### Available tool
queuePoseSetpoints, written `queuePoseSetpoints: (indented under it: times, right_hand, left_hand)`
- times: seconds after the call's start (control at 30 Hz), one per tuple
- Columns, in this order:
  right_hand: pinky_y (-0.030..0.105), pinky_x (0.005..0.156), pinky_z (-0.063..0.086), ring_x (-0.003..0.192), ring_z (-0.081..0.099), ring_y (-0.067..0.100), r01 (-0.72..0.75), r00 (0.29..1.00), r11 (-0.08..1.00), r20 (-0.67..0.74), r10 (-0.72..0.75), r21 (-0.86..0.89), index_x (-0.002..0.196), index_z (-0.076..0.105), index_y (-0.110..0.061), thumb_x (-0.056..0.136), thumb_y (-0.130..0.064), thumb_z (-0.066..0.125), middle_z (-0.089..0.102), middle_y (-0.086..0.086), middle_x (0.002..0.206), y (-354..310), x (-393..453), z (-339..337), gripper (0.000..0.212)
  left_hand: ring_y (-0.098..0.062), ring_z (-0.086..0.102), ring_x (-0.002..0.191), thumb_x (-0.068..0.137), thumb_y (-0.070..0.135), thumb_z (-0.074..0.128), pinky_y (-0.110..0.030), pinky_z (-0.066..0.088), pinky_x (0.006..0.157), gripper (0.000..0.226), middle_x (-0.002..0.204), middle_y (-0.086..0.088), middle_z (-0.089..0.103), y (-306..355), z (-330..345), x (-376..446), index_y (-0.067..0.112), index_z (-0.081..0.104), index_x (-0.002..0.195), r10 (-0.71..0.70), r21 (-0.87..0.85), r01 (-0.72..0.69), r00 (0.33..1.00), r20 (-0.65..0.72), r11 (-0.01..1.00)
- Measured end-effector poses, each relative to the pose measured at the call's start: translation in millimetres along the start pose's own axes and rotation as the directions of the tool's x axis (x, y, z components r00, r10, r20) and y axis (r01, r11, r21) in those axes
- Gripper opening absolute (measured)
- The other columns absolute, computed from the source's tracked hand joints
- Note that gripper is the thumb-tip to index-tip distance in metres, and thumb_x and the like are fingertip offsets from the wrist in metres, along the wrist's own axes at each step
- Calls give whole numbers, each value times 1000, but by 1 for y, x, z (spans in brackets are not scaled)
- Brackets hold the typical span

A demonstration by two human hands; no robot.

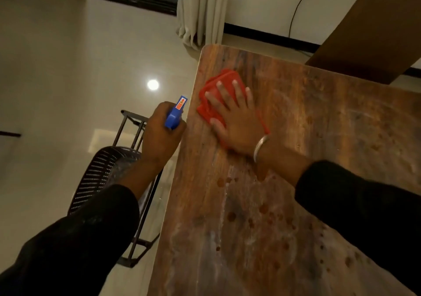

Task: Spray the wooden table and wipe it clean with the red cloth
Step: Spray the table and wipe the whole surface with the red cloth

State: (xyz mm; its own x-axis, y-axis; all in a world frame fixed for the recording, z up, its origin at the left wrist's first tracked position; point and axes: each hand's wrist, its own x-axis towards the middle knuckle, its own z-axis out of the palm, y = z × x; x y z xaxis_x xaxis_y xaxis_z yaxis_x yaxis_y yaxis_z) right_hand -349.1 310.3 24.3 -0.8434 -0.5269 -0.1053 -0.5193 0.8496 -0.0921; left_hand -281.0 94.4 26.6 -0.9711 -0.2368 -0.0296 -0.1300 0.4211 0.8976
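Wet wooden table [296,204]; tiled floor [57,79].

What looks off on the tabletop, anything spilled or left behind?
Dark droplets still dot the near part of the brown wooden table, below where the right hand presses the folded red cloth flat. They look like unwiped spray. Nothing looks damaged.

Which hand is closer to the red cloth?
Right. The right hand presses flat on the red cloth; the left hand holds the blue spray bottle just off the table's edge.
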Motion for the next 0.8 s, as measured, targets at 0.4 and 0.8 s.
queuePoseSetpoints:
  times: [0.4, 0.8]
  right_hand:
    - [67, 128, 12, 164, -1, 41, -138, 990, 988, 25, 137, 62, 169, 14, -37, 107, -56, 28, 5, 3, 179, 43, 102, -25, 66]
    - [68, 128, 8, 164, -4, 37, -58, 996, 998, 66, 56, 34, 169, 9, -39, 110, -56, 21, 0, 0, 179, 47, 33, -16, 63]
  left_hand:
    - [-25, 65, 89, 89, 9, 64, -44, 57, 88, 26, 101, -13, 65, -7, -3, 16, 3, 58, 113, 0, 46, 1, 1000, -23, 999]
    - [-26, 65, 90, 88, 7, 67, -39, 57, 87, 28, 102, -13, 66, -11, -16, 25, 3, 59, 114, 25, 126, -22, 1000, -16, 992]
